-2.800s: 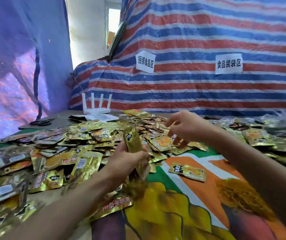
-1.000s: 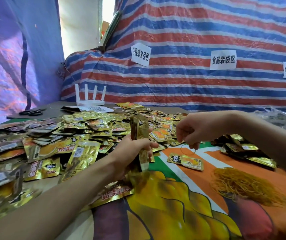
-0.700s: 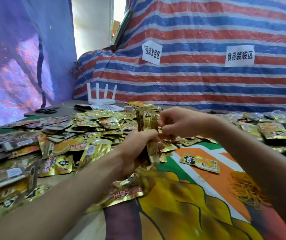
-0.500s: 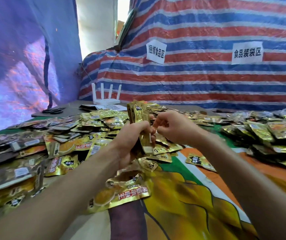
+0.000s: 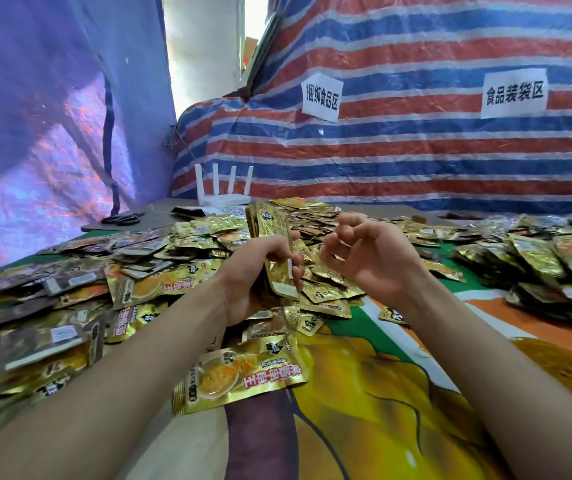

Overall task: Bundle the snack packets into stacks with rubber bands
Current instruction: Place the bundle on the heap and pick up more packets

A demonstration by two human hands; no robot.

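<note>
My left hand (image 5: 256, 271) grips an upright stack of gold snack packets (image 5: 272, 230) above the table's middle. Just right of the stack, my right hand (image 5: 371, 258) is raised with its fingers curled, pinching a thin rubber band that barely shows between fingertips and thumb. The two hands are a short gap apart. Loose gold packets (image 5: 146, 285) lie spread over the left and far side of the table. A heap of yellow rubber bands (image 5: 571, 368) lies at the right edge.
A large gold packet (image 5: 239, 375) lies flat in front of my left wrist. More packets (image 5: 537, 258) are piled at the right. A white router (image 5: 222, 192) and black scissors (image 5: 121, 220) sit at the far left, before a striped tarp wall.
My right hand took a rubber band from the cloth at the right and carried it over to the stack. My left hand kept hold of the stack, raising it slightly.
</note>
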